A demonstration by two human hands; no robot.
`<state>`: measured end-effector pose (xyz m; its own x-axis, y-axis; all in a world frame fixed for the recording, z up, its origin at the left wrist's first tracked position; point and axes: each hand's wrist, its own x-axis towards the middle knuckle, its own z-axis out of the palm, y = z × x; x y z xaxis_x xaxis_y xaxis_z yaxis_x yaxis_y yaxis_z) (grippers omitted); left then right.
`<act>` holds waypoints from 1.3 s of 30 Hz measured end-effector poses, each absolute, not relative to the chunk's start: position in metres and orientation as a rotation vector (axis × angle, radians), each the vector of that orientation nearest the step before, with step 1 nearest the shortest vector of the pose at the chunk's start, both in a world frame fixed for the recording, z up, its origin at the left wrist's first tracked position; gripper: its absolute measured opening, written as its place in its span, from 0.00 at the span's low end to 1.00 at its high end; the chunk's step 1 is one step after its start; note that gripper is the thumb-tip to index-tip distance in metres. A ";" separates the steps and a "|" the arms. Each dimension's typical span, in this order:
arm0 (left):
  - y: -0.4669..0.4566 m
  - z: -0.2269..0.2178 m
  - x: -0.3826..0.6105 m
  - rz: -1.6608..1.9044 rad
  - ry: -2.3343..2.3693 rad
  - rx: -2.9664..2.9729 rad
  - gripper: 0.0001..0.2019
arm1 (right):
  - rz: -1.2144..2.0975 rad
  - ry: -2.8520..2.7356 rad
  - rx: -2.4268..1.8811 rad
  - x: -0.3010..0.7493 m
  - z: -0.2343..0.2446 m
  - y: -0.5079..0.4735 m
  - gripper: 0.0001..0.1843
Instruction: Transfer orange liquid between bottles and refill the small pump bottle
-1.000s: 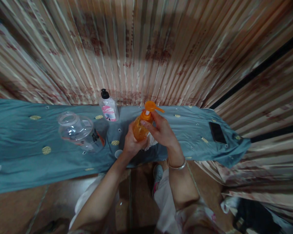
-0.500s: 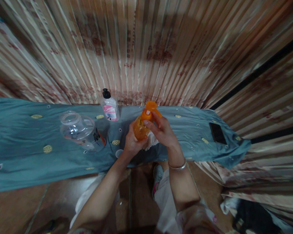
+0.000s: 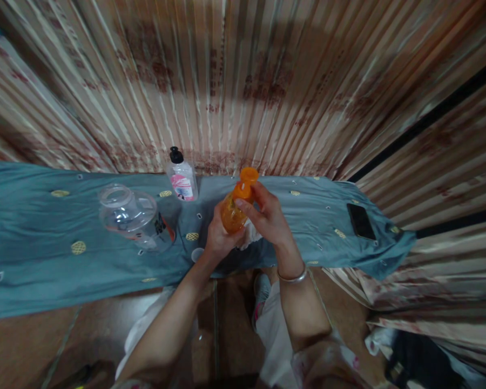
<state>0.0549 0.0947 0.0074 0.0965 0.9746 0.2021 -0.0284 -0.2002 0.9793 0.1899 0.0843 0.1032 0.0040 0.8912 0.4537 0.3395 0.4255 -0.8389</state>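
Left hand [image 3: 219, 237] around an amber bottle [image 3: 231, 215], right hand [image 3: 268, 217] gripping its orange pump top [image 3: 249, 175], blue-green cloth [image 3: 303, 216] below, pink-labelled bottle [image 3: 182, 183] by the far edge, clear jar [image 3: 132, 216] left of it, phone [image 3: 361, 220] toward the right edge.

Probably a home, seen dimly: floral curtains [image 3: 243, 124], patterned cloth [image 3: 32, 227], tiled floor [image 3: 24, 340].

You have an amber bottle [image 3: 233, 213] with an orange pump top [image 3: 249, 174]. Left of the amber bottle, you see a clear bottle [image 3: 189, 174] with a black cap [image 3: 176, 155] and pink-and-white label [image 3: 182, 187]; right of it, a black phone [image 3: 361, 221]; beneath it, teal cloth [image 3: 28, 232] patterned with yellow ovals; behind it, a beige curtain [image 3: 243, 119] with reddish-brown motifs.
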 end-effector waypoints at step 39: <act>0.092 0.013 0.055 1.311 1.041 1.366 0.41 | 0.493 -1.613 -1.163 0.188 0.106 0.080 0.20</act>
<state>0.0549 0.0925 0.0133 0.0658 0.9783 0.1964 -0.0306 -0.1947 0.9804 0.1877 0.0795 0.1061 0.0102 0.8660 0.4999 0.4392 0.4453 -0.7803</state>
